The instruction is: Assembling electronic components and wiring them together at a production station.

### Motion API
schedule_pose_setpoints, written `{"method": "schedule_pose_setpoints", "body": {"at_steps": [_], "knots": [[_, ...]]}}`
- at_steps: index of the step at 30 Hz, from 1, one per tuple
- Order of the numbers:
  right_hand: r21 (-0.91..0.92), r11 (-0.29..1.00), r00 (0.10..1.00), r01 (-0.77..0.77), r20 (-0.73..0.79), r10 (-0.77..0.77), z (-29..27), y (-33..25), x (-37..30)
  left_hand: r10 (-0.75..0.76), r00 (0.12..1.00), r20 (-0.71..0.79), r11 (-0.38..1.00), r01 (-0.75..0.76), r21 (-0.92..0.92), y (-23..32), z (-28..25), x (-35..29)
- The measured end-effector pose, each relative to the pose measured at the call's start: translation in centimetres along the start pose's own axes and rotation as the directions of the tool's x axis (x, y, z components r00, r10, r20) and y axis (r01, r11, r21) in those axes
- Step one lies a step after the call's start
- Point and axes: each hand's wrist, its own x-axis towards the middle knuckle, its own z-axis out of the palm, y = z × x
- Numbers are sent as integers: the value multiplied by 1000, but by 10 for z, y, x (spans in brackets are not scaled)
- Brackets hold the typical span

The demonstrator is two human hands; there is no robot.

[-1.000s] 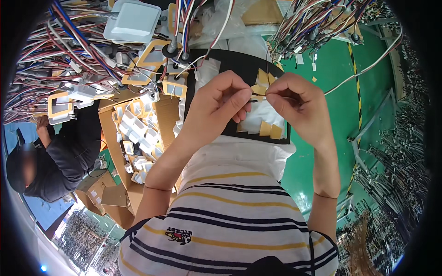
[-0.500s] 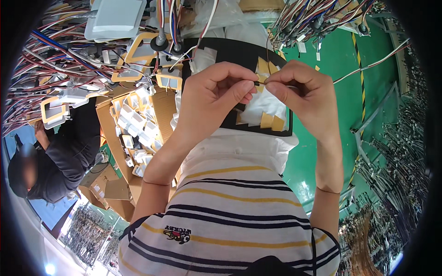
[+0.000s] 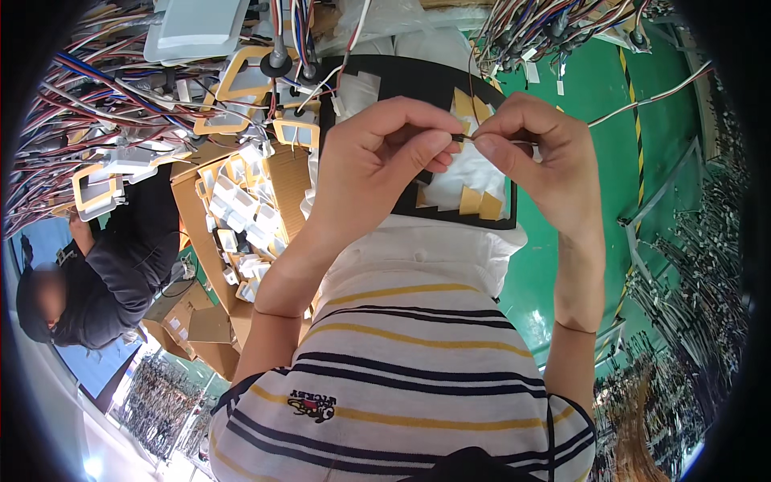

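Both my hands meet over a black tray (image 3: 418, 74) on my lap. My left hand (image 3: 365, 165) pinches a small dark piece (image 3: 458, 137) between thumb and index finger; its exact kind is too small to tell. Close beside it, my right hand (image 3: 554, 157) pinches a thin brown wire (image 3: 475, 84), the tip almost touching the dark piece. From beyond my right hand a white and brown cable (image 3: 650, 102) runs off to the right. Below my fingers, a clear plastic bag (image 3: 462, 183) and several yellow tabs (image 3: 479, 203) lie in the tray.
Bundled wires (image 3: 88, 104) with grey-white, yellow-framed parts crowd the left. Beneath them stands a cardboard box (image 3: 285, 173) of similar parts. A person in dark clothing (image 3: 120, 261) works at far left. More cables (image 3: 538, 32) hang at the upper right, above a green floor (image 3: 594, 84).
The whole view has shifted slightly. My hands stay close together, and less of the dark piece shows between my fingertips.
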Motion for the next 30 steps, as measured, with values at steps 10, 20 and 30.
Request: {"method": "schedule_pose_setpoints", "body": {"at_steps": [10,20,30], "knots": [[-275,909,950,312,85,-300,13,-19,-5,-64,704,707,670,556,-492,-5,-10,-5],[-384,892,970,237,43,-239,20,-26,-11,-12,670,742,668,558,-492,-10,-8,-5],[-436,880,977,190,-4,-213,20,-27,-9,-16,688,726,483,641,-596,-8,-7,0]]}}
